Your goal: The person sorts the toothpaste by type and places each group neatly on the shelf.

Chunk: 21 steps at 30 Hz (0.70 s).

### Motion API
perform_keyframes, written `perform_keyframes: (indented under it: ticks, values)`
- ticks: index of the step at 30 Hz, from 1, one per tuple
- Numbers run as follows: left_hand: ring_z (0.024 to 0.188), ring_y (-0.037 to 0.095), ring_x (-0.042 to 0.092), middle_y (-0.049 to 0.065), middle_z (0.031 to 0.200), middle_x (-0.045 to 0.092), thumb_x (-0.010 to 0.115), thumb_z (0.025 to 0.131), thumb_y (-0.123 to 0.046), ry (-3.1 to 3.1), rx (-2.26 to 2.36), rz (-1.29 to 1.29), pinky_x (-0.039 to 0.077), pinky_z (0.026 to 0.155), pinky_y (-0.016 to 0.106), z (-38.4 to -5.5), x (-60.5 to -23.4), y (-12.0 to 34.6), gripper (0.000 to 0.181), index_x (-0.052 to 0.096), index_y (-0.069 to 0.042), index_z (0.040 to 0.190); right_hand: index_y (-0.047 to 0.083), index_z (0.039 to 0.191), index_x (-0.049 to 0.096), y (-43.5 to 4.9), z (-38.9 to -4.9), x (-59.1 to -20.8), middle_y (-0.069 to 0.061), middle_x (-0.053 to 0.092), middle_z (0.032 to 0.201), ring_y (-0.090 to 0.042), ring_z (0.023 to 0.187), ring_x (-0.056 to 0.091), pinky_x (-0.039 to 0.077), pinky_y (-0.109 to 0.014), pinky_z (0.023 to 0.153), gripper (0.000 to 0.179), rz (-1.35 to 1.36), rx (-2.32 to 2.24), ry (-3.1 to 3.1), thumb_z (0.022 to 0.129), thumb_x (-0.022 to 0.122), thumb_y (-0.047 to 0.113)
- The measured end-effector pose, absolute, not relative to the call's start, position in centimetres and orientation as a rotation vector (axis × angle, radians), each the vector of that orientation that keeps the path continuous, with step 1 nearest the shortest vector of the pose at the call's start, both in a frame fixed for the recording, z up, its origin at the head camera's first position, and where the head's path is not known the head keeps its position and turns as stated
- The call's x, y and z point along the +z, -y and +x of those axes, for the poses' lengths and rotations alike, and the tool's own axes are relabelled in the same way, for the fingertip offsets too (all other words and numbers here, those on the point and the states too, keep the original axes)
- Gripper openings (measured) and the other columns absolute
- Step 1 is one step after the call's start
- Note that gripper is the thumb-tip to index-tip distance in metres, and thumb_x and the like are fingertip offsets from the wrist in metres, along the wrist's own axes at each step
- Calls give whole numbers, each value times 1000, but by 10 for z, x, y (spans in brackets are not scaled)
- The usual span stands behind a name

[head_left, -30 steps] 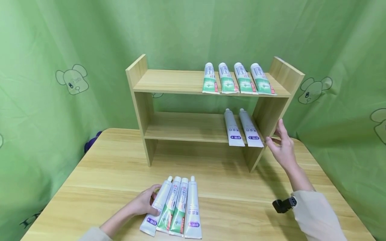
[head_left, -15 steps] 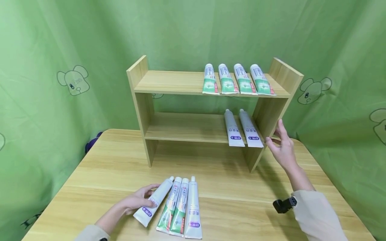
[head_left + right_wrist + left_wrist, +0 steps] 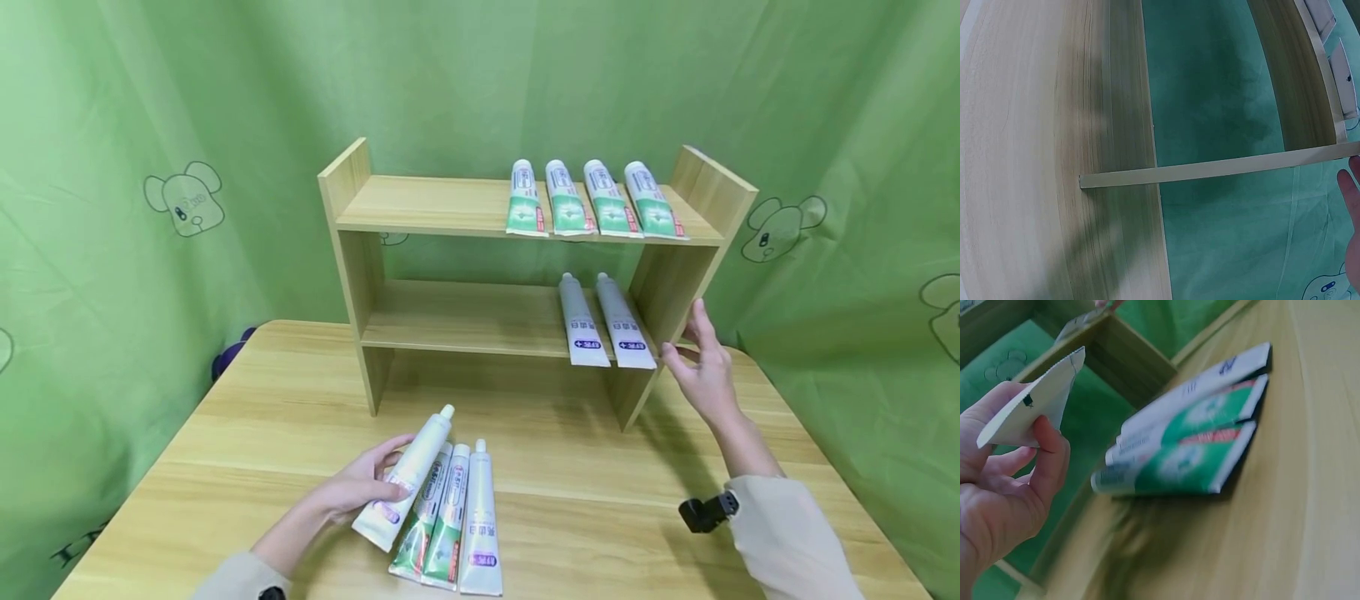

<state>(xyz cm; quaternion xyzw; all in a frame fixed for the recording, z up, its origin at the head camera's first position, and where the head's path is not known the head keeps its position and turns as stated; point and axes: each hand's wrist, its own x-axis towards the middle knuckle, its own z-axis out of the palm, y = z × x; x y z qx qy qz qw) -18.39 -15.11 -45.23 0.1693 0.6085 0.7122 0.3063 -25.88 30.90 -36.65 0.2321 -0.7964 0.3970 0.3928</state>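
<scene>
My left hand [image 3: 360,487] grips a white toothpaste tube [image 3: 412,471] with a purple logo, thumb on top, its cap tilted up toward the shelf. In the left wrist view the tube's flat crimped end [image 3: 1035,403] faces the camera between thumb and fingers. Beside it on the table lie two green-and-white toothpaste tubes [image 3: 447,525] and another white tube [image 3: 481,525]. The held tube overlaps the leftmost green one in the head view. My right hand [image 3: 705,367] rests its fingertips against the right side panel [image 3: 671,292] of the wooden shelf, with fingers fairly straight.
The two-tier wooden shelf [image 3: 480,346] stands at the back of the table [image 3: 247,433]. On its top board several green-and-white tubes [image 3: 570,200] lie toward the right. Two white tubes [image 3: 581,321] lie on the lower board's right side. A green curtain [image 3: 450,83] hangs behind.
The left hand has drawn the leftmost white tube away from the row, then lifted it and moved it forward and right. The right hand has stayed at the shelf's side.
</scene>
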Motion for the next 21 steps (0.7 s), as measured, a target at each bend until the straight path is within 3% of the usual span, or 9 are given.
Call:
perform_keyframes:
  ticks: [11, 21]
  values:
    - [101, 37, 55, 24, 127, 39, 59, 75, 4, -1623, 1931, 602, 55, 75, 47, -192, -432, 121, 88, 8, -6, 145, 3, 142, 19, -300, -247, -355, -45, 45, 109, 14, 99, 46, 43, -2, 79, 84, 636, 1015, 1990, 71, 52, -28]
    - [93, 26, 58, 19, 120, 44, 61, 72, 2, -1698, 1965, 670, 56, 72, 41, -201, -410, 98, 88, 12, -6, 145, 2, 142, 17, -297, -245, -352, -44, 46, 111, 14, 100, 45, 42, -2, 80, 83, 641, 1002, 2006, 72, 52, -27]
